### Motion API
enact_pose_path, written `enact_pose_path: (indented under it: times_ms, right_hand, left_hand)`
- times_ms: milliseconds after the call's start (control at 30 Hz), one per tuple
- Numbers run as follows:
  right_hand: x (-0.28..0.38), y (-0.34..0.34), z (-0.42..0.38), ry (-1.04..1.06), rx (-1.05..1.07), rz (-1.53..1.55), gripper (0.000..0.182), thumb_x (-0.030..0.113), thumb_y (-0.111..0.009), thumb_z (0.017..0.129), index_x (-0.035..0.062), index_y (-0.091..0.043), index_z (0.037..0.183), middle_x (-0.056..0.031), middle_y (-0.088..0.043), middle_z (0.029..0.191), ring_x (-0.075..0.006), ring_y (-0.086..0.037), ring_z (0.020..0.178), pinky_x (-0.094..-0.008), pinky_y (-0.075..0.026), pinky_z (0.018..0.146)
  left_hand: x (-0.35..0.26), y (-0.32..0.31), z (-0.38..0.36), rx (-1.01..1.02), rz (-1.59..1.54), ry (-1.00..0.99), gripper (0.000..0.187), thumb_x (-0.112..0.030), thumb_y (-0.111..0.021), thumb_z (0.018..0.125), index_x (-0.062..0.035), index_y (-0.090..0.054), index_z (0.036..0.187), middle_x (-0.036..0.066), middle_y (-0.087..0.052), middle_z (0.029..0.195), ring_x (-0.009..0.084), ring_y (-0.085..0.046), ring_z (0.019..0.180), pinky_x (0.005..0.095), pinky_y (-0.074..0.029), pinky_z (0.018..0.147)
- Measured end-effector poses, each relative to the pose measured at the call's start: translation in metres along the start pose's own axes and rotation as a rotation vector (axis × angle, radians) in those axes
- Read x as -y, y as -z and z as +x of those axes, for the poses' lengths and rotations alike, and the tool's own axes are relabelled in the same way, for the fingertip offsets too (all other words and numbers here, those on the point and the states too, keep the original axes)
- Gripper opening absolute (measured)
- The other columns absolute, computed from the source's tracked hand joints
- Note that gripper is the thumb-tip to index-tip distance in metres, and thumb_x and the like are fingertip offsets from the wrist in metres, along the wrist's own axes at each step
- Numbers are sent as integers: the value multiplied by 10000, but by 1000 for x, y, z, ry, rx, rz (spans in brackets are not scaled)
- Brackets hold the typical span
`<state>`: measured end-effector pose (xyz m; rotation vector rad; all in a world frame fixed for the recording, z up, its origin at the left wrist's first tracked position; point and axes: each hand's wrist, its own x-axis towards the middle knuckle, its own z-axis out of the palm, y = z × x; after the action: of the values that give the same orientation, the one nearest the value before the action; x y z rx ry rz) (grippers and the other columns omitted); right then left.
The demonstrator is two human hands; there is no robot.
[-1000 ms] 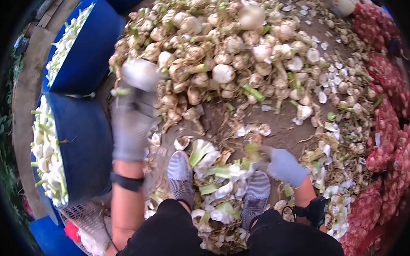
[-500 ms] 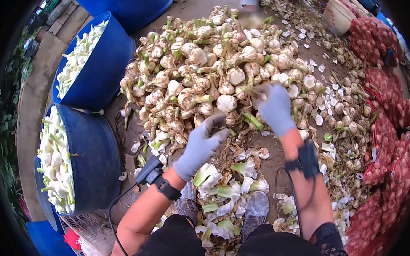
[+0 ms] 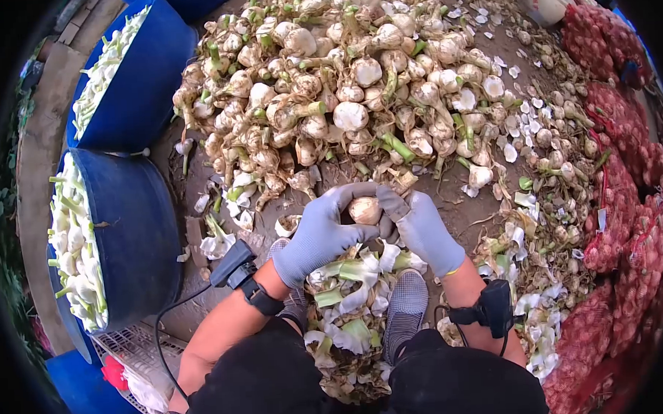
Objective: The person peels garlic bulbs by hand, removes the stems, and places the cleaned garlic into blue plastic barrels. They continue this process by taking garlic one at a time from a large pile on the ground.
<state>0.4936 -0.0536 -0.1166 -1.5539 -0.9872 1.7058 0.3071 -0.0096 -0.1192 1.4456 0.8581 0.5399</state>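
Note:
A garlic bulb (image 3: 365, 211) with a brownish skin sits between my two gloved hands, above the ground near my feet. My left hand (image 3: 319, 228) curls round its left side, thumb below and fingers above. From the other side my right hand (image 3: 421, 231) closes on it, the fingertips meeting those of my left hand. A cut stem end (image 3: 404, 182) sticks up by my right fingers; the part between is covered by the glove. Beyond my hands lies a big heap of untrimmed garlic (image 3: 341, 81) with dry roots and stems.
Blue tubs (image 3: 129, 238) full of peeled white garlic stand at the left, by a wire crate (image 3: 142, 348). Stripped skins and leaves (image 3: 349, 280) litter the ground between my shoes (image 3: 406, 307). Red mesh sacks (image 3: 614, 158) line the right side, beside scattered small bulbs (image 3: 559, 167).
My right hand has come back from the heap towards me and met my left hand. A garlic bulb is now held between them. The view has tilted down a little.

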Motion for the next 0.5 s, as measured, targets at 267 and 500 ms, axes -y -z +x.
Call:
enact_pose_path:
  times_ms: [267,500]
  right_hand:
    - [18,-6,-18,30,-45,220,194,138,-506,972,-41,-573,1005,-66,-622,717,-119,-589,580,-251,-463,523]
    - [9,-11,-16,605,-431,-929,168,101,-606,876,-48,-626,951,-73,-664,740,-188,-635,640,-364,-500,597]
  left_hand:
    - [-5,17,-3,101,-460,256,617,-137,-740,835,-38,-452,1371,68,-632,1113,117,-645,864,227,-535,733]
    - [-21,6,-9,163,-1069,298,726,-412,-583,948,-102,-228,1499,102,-615,1095,162,-650,711,226,-503,558]
